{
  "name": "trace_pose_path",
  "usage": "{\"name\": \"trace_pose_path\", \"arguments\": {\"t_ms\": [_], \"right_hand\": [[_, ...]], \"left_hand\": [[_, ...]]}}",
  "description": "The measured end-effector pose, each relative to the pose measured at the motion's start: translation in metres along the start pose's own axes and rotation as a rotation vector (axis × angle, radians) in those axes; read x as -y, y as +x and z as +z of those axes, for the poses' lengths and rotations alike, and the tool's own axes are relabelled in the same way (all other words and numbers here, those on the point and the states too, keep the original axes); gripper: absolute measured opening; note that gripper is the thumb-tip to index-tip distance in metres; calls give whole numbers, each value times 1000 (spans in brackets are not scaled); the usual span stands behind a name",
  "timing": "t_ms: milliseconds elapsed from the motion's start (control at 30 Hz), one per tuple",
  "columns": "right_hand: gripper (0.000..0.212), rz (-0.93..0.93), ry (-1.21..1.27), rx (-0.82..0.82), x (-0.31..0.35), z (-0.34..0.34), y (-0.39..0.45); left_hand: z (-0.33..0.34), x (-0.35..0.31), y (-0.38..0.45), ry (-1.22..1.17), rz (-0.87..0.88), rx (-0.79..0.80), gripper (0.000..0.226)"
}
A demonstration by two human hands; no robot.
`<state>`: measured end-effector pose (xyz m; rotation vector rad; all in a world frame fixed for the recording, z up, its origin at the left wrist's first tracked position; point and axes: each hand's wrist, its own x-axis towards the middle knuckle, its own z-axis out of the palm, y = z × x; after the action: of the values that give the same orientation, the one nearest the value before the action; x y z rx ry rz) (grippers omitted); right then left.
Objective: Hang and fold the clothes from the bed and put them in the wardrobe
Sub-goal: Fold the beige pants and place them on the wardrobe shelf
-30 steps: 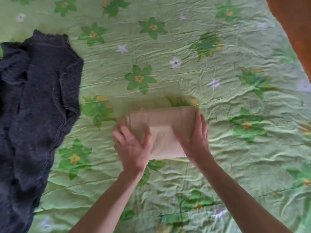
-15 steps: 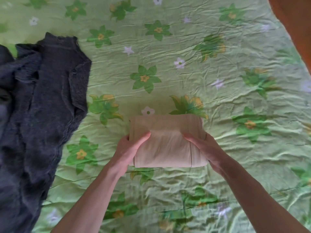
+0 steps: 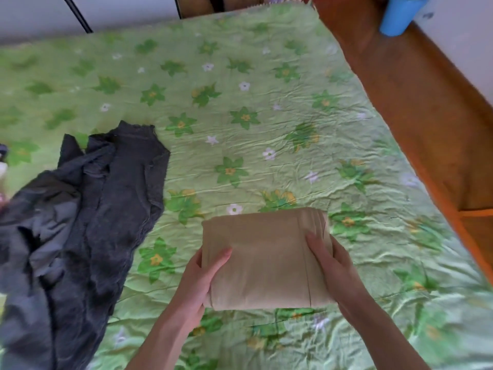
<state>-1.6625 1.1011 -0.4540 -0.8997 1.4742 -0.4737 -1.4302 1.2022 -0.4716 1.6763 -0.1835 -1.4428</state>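
Green flowered sheets cover the bed (image 3: pixel 266 116), which fills most of the head view, with a wooden floor (image 3: pixel 416 108) along its right edge. On that floor near the far right corner stands a blue cup (image 3: pixel 397 14); what it holds cannot be seen. Near the bed's front edge, a folded tan garment (image 3: pixel 264 260) is held by both hands, its long axis running left to right. The left hand (image 3: pixel 197 284) grips its left end, thumb on top; the right hand (image 3: pixel 336 268) grips its right end likewise. A crumpled dark grey garment (image 3: pixel 80 222) lies unfolded toward the bed's left edge, well apart from the tan bundle.
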Motion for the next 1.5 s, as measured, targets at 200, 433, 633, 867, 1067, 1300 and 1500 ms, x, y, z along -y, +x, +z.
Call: {"name": "trace_pose_path", "arguments": {"t_ms": [200, 433, 633, 867, 1067, 1300, 1500], "right_hand": [[69, -20, 7, -125, 57, -27, -119], [55, 6, 136, -345, 86, -65, -245], [76, -20, 372, -366, 85, -113, -301], [72, -152, 316, -647, 76, -177, -344], [46, -164, 443, -730, 59, -247, -368], [51, -165, 519, -748, 35, -376, -384], [65, -150, 499, -799, 27, -491, -391]], "left_hand": [[16, -48, -100, 75, 148, 47, 48], [43, -97, -195, 217, 301, 264, 57], [91, -113, -233, 224, 369, 406, 50], [165, -111, -279, 328, 307, 574, 47], [243, -104, -304, 409, 312, 691, 49], [369, -66, -352, 383, 413, 767, 38], [478, -30, -385, 362, 440, 778, 41]]}}
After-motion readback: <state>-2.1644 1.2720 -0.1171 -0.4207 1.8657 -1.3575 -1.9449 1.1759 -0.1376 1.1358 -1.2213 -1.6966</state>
